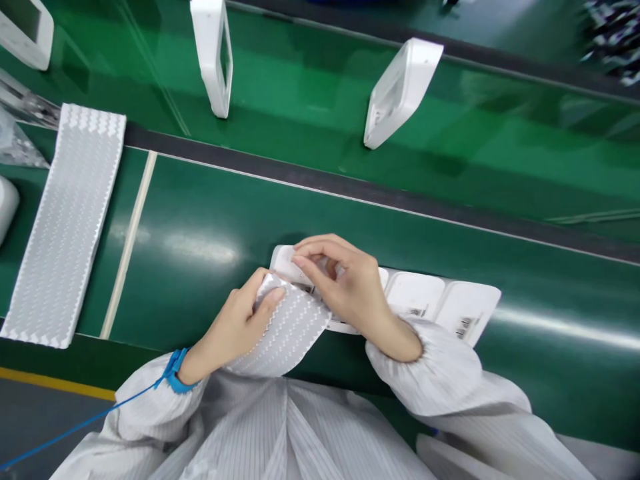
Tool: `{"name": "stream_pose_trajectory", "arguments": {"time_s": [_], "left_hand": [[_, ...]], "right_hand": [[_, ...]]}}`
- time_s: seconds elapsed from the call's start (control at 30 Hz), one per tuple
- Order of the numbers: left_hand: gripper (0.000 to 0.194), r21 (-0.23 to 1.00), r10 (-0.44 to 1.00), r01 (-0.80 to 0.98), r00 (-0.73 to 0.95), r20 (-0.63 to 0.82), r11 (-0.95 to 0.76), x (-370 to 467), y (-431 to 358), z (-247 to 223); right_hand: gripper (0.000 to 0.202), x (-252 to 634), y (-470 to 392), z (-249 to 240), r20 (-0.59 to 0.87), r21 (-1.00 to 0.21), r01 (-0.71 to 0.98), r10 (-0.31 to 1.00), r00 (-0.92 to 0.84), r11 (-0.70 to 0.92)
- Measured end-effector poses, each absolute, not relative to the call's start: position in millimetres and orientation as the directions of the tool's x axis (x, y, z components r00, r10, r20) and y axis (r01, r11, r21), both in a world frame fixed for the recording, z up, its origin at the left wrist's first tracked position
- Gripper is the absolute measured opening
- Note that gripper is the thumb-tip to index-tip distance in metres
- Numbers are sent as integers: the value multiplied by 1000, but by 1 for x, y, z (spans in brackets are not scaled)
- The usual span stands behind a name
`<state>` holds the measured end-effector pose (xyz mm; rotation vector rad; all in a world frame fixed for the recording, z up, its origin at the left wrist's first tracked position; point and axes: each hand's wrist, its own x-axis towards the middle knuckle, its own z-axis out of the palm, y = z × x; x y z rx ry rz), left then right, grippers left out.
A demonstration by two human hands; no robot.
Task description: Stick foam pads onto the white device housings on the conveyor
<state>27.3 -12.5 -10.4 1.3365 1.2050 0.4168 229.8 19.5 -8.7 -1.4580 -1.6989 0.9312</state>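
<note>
My left hand (pixel 250 317) pinches a pale grey sheet (pixel 293 327) covered with rows of small white shapes, thumb on top. The sheet bends down toward my lap. My right hand (pixel 345 273) hovers over a row of white plastic housings, its thumb and index finger pinched together. Anything between those fingertips is too small to make out. Directly below them lies the leftmost white housing (pixel 286 263), partly covered by the sheet and my hand. Further right, two white housings (pixel 415 293) with barcode labels show in full, side by side.
A second patterned sheet (pixel 65 227) lies at the left, beside a pale strip (pixel 129 247) on the green bench. Beyond the dark rail, white frames (pixel 403 93) stand on a green belt (pixel 300 87). A blue wrist cord (pixel 85 427) trails left from my wrist.
</note>
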Motion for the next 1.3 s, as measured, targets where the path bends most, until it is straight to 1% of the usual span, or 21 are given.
{"name": "stream_pose_trajectory", "arguments": {"time_s": [0.13, 0.37, 0.6, 0.67, 0.73, 0.8, 0.87, 0.93, 0.97, 1.03, 1.1, 1.17, 1.3], "left_hand": [[23, 871, 788, 376, 407, -462, 317, 27, -10, -15], [27, 864, 788, 406, 407, -462, 297, 27, -8, -17], [21, 871, 792, 402, 413, -449, 284, 28, -7, -18], [20, 870, 796, 409, 410, -445, 276, 29, -7, -17], [19, 872, 798, 415, 414, -437, 262, 31, -7, -15], [17, 878, 797, 416, 434, -419, 236, 34, -7, -13], [16, 887, 794, 416, 461, -397, 203, 38, -9, -11], [16, 890, 789, 420, 479, -384, 178, 44, -10, -10], [15, 889, 789, 425, 482, -382, 171, 47, -10, -10], [16, 884, 786, 434, 480, -389, 173, 54, -10, -10], [24, 879, 781, 439, 477, -403, 186, 60, -8, -10], [33, 876, 778, 439, 474, -413, 198, 64, -7, -10], [35, 868, 777, 449, 462, -429, 212, 67, -5, -9]], "right_hand": [[7, 220, 22, -14, 67, -822, 557, 991, -113, 119], [10, 213, 18, -15, 113, -725, 669, 987, -115, 161], [15, 215, 20, -15, 204, -611, 732, 953, -222, 301], [11, 219, 23, -11, 221, -634, 722, 960, -174, 277], [10, 225, 23, -3, 186, -722, 659, 976, -113, 213], [8, 232, 20, 5, 101, -809, 561, 982, -159, 174], [6, 238, 13, 13, 51, -856, 486, 964, -261, 177], [3, 245, 7, 17, 55, -869, 456, 954, -295, 191], [2, 248, 4, 18, 58, -870, 457, 959, -278, 186], [4, 255, 2, 16, 43, -868, 480, 982, -182, 127], [5, 263, 3, 12, 18, -862, 505, 998, -55, 43], [7, 270, 4, 5, -14, -855, 519, 1000, 12, -18], [8, 273, 4, -6, -19, -830, 557, 1000, -15, -7]]}}
